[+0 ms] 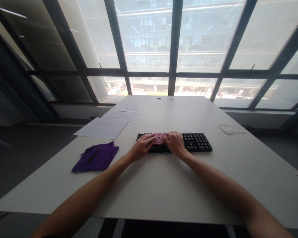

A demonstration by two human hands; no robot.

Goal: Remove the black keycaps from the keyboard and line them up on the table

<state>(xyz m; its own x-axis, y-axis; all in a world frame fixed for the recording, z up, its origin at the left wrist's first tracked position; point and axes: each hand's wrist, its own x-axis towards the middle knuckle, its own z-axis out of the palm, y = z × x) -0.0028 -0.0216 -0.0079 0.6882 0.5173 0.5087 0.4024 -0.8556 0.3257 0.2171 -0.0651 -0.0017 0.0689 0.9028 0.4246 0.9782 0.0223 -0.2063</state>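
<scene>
A black keyboard (pixel 198 142) lies on the white table in front of me. On its keys rests a pink round disc (pixel 159 138) with concentric rings, between my two hands. My left hand (pixel 142 145) lies over the keyboard's left part, fingers stretched out, the tips touching the disc's left edge. With its fingers curled, my right hand (pixel 175 142) has the thumb side at the disc's right edge and seems to pinch it there. The undersides of both hands are hidden. A short dark cable loop (pixel 165 153) shows at the keyboard's near edge.
To the left lies a folded purple cloth (pixel 99 162) with a slim black tool (pixel 94 154) on it. Paper sheets (pixel 101 128) are spread along the left edge of the table (pixel 173 195). A folded white tissue (pixel 231 129) sits at the right. Large windows (pixel 149 36) stand beyond.
</scene>
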